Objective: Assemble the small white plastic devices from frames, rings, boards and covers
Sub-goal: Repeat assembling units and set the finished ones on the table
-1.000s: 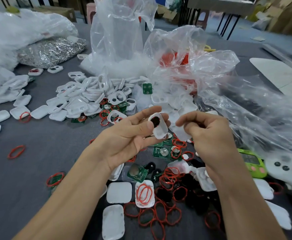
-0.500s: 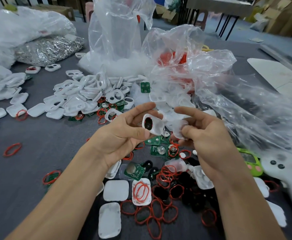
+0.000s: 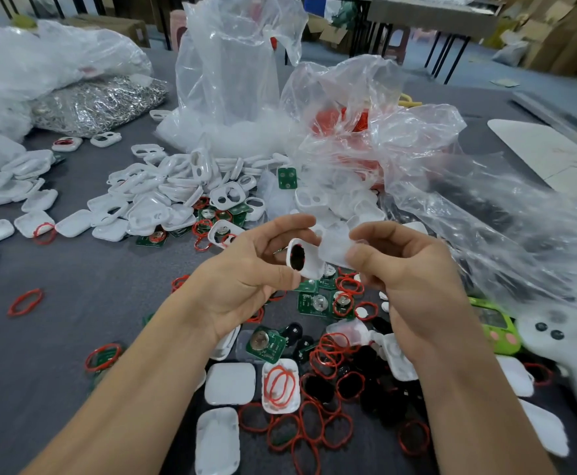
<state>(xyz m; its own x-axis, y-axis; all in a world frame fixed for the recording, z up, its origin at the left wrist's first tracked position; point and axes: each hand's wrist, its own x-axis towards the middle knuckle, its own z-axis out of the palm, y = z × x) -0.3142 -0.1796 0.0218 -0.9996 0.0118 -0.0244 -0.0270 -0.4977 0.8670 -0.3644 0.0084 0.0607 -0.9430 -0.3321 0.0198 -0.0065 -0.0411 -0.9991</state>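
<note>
Head view: at centre, the left hand [image 3: 246,279] grips a white frame [image 3: 309,269] between thumb and fingers, its dark opening facing the camera. At its 2 o'clock, the right hand [image 3: 413,289] pinches a pale cover [image 3: 336,250]; whether the two parts touch is unclear. Red rings [image 3: 328,351] and green boards [image 3: 266,344] lie on the table [image 3: 57,337] at 6 o'clock. A white heap [image 3: 156,204] lies at 10, and clear bags [image 3: 232,80] at 12.

My left hand [image 3: 246,279] holds one white frame [image 3: 302,258], my right hand [image 3: 413,286] one cover [image 3: 335,250]. On the table [image 3: 57,337]: one green gadget [image 3: 496,329], one white controller [image 3: 561,341], plus loose frames [image 3: 163,200], red rings [image 3: 328,351] and green boards [image 3: 317,303] too many to count.
</note>
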